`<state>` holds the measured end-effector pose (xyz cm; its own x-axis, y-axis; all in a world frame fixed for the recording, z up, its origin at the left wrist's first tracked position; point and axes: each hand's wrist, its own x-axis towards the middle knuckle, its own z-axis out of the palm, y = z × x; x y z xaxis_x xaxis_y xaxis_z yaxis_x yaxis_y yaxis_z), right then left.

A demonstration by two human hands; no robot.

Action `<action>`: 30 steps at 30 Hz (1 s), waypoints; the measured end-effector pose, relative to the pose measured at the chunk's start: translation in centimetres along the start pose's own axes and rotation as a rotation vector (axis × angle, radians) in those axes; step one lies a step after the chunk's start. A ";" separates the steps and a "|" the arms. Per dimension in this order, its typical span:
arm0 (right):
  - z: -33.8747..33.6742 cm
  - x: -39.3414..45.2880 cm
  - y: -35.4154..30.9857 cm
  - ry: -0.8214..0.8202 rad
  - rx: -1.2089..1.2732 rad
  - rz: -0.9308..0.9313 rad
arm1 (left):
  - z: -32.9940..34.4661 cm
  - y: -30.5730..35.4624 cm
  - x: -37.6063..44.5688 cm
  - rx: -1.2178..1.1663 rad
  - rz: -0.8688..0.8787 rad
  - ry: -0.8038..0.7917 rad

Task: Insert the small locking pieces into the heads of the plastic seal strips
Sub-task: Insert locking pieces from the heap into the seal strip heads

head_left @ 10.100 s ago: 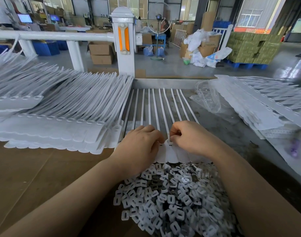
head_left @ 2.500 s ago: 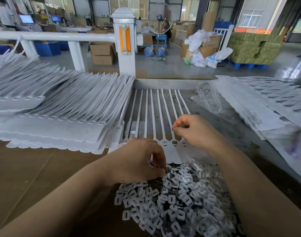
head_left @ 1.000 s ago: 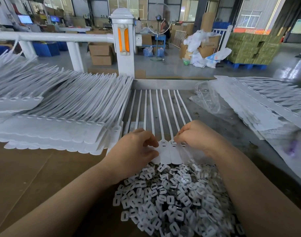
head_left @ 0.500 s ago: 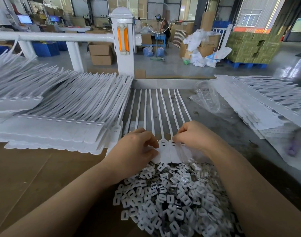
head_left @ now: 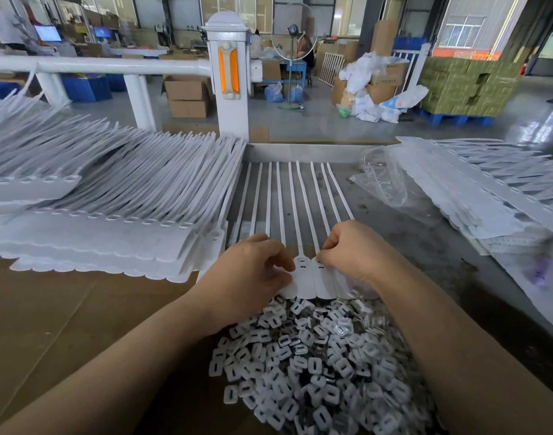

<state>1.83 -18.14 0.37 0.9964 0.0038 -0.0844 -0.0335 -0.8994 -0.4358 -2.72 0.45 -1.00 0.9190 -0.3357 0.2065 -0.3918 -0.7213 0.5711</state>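
Strips, plastic seal, white: one joined row (head_left: 303,215) lies flat on the bench, tails running away from the person, heads (head_left: 312,277) nearest, just beyond the pile of locking pieces (head_left: 316,365). Left hand (head_left: 253,271): fingers curled, thumb and forefinger pinching at a head on the row's left side; whether a piece sits between them cannot be told. Right hand (head_left: 353,249): fingers curled, pinching the heads at the row's right. Two heads between the hands show dark slots. Step in hand, by judgement: seating a piece into a head. Next move likely calls for firm pressure, then a fresh piece from the pile. Stacked strips (head_left: 112,215) lie left; further strips (head_left: 476,189) right.
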 end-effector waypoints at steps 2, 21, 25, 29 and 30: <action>0.0 -0.1 -0.1 0.003 -0.013 -0.010 | -0.5 0.2 -0.1 -0.054 0.023 -0.027; -0.9 0.0 0.5 0.118 0.331 -0.048 | -1.9 0.8 -1.0 0.130 0.206 -0.386; -1.0 0.0 0.5 0.139 0.379 -0.070 | -2.0 0.9 -0.8 0.044 0.149 -0.375; -1.0 -0.1 0.5 0.140 0.418 -0.111 | -2.2 0.8 -0.6 -0.170 0.037 -0.331; -1.0 -0.1 0.4 0.140 0.445 -0.131 | -2.2 0.8 -0.5 -0.241 -0.005 -0.307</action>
<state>1.76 -18.95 1.11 0.9943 0.0183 0.1051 0.0937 -0.6208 -0.7783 -3.39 1.38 1.04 0.8510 -0.5246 -0.0235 -0.3324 -0.5728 0.7493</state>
